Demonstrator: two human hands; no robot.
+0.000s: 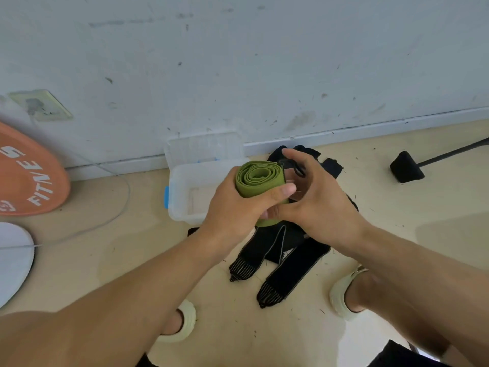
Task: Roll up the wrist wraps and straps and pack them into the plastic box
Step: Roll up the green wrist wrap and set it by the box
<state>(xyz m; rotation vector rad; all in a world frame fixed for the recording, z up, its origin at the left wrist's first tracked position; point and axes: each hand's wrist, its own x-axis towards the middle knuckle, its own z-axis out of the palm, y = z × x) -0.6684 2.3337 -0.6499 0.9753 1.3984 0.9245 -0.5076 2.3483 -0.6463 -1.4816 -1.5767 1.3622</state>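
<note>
The left hand (235,205) holds a green wrap (258,178) that is rolled up into a fat coil, w/ the thumb across the front & the fingers curled round the back. You can see the rings of the roll from the top. The right hand (315,197) is just beside it on the right, fingers bent, pinching a small black loop (292,165) at the end of the green wrap. Both hands are up in the air, over the clear plastic box (182,192). The box sits on the floor (105,250) next to the wall (238,62); it is open, w/ its lid (203,145) standing up at the back & a blue clip (166,197) on its left side. Can't tell if anything is in it yet. Under the hands lie black wraps (288,263), flat & not rolled, w/ stripy ends toward the person. More black cloth (330,165) shows behind the right hand. On the left is an orange weight plate (29,176) w/ white letters, & a white round thing (13,258) below it. A black pad on a rod (406,168) is off to the right. Two pale sandals (341,292) are at the bottom.
</note>
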